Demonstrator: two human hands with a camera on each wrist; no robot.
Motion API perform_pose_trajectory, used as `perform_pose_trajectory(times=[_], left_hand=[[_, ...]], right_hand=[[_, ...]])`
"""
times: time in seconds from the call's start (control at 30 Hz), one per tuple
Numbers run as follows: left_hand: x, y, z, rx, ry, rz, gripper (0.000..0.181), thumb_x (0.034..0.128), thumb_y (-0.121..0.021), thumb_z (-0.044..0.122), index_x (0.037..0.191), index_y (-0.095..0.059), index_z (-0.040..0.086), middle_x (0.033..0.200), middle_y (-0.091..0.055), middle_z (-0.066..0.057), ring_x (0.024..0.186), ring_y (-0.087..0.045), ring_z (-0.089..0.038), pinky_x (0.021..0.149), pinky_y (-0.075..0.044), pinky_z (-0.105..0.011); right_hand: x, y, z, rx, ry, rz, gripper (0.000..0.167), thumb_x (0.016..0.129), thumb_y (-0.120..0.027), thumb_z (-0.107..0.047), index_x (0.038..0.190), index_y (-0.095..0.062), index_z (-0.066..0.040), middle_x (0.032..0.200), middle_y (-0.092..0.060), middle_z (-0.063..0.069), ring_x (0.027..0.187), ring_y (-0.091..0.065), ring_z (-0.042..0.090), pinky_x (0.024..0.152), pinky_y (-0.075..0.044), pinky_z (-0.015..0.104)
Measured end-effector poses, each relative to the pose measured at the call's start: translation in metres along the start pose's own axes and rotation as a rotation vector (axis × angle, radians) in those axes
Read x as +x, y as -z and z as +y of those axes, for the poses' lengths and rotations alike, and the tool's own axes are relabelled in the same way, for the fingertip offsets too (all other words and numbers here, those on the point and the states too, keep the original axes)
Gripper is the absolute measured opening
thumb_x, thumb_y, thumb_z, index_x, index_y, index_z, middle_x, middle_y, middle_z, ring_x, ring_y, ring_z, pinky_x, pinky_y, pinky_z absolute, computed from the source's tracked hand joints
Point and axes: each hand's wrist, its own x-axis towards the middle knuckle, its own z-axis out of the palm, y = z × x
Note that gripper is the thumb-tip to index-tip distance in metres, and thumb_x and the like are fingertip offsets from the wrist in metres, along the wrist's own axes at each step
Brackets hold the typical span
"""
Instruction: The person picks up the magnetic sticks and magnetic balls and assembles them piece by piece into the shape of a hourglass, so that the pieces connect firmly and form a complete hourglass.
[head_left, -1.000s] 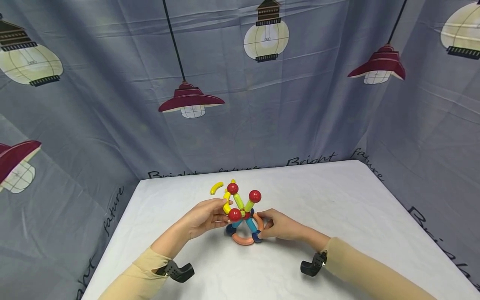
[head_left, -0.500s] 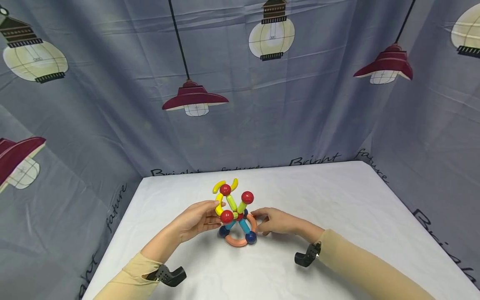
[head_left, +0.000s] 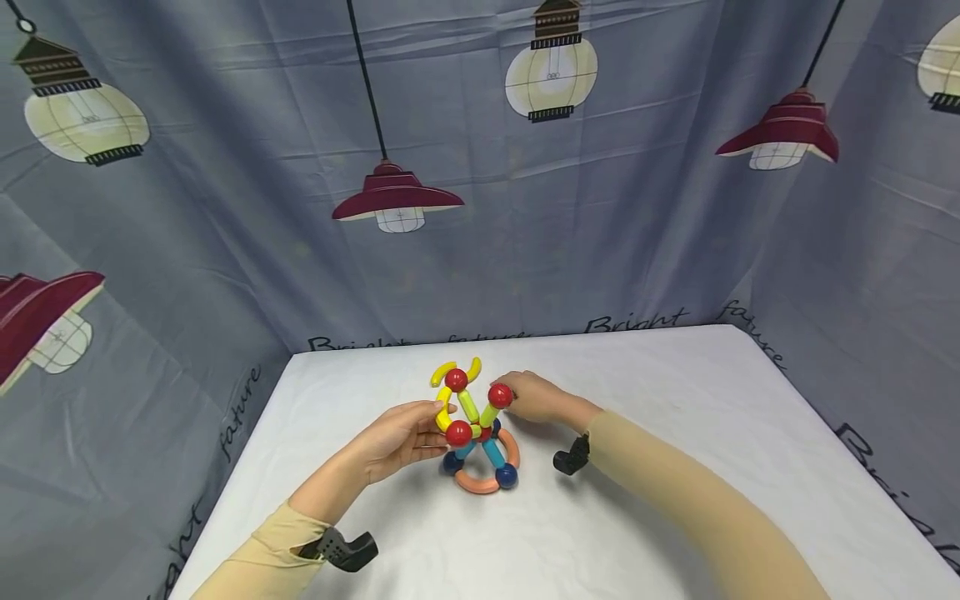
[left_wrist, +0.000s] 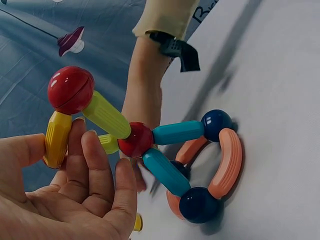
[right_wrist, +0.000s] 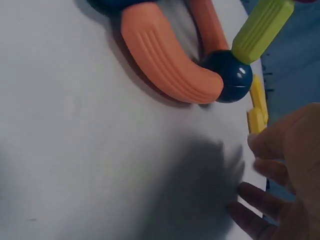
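A magnetic ball-and-stick structure stands on the table. Its base is a ring of orange curved sticks (head_left: 477,484) and dark blue balls (left_wrist: 200,204). Blue sticks (left_wrist: 177,132) rise to a central red ball (left_wrist: 136,139), from which lime sticks (head_left: 468,406) lead to outer red balls (head_left: 456,380). My left hand (head_left: 405,435) pinches a yellow curved stick (left_wrist: 57,140) on the structure's left side between thumb and fingers. My right hand (head_left: 534,397) is behind the right-hand red ball (head_left: 500,396), its fingers loosely extended and holding nothing in the right wrist view.
Two loose yellow curved sticks (head_left: 442,372) lie on the table beyond the structure. The white-covered table (head_left: 637,375) ends at a grey-blue curtain (head_left: 480,275) printed with lamps.
My right hand has let go of the base's dark blue ball and moved away from me, past the structure's right side. The left hand keeps its pinch; the structure has shifted slightly left.
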Motion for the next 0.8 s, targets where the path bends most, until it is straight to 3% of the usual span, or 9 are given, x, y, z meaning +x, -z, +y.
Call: perform_pose_trajectory(times=[0.17,0.37,0.57,0.8], left_hand=[[0.001,-0.001,0.000,0.006,0.004,0.002,0.049,0.1049,-0.057,0.037,0.134,-0.054,-0.003,0.107,-0.070,-0.009,0.099,-0.068,-0.024,0.098,-0.053,-0.041],[0.000,0.000,0.000,0.003,0.004,-0.001,0.042,0.1054,-0.056,0.036,0.129,-0.059,0.001,0.105,-0.070,-0.008,0.099,-0.068,-0.024,0.097,-0.054,-0.040],[0.000,-0.001,0.000,0.004,-0.002,-0.014,0.042,0.1061,-0.054,0.035,0.129,-0.059,0.000,0.103,-0.071,-0.007,0.095,-0.069,-0.020,0.096,-0.054,-0.039],[-0.001,0.000,0.000,0.011,-0.007,-0.005,0.049,0.1043,-0.058,0.037,0.132,-0.057,-0.003,0.100,-0.071,-0.007,0.095,-0.068,-0.021,0.098,-0.053,-0.042]], right_hand=[[0.021,-0.002,-0.007,-0.246,0.036,-0.041,0.060,0.099,-0.066,-0.019,0.155,-0.045,-0.017,0.160,-0.041,0.006,0.143,-0.041,0.032,0.116,-0.033,0.053],[0.032,-0.003,-0.008,-0.289,0.067,-0.063,0.068,0.103,-0.062,-0.023,0.163,-0.030,-0.023,0.169,-0.022,-0.001,0.150,-0.027,0.034,0.118,-0.028,0.057],[0.034,-0.002,-0.012,-0.314,0.120,-0.106,0.063,0.105,-0.058,-0.026,0.162,-0.032,-0.022,0.169,-0.023,0.002,0.152,-0.023,0.037,0.117,-0.025,0.062],[0.036,0.003,-0.013,-0.382,0.068,-0.117,0.058,0.104,-0.059,-0.030,0.159,-0.040,-0.023,0.165,-0.032,0.002,0.150,-0.029,0.034,0.117,-0.029,0.058]])
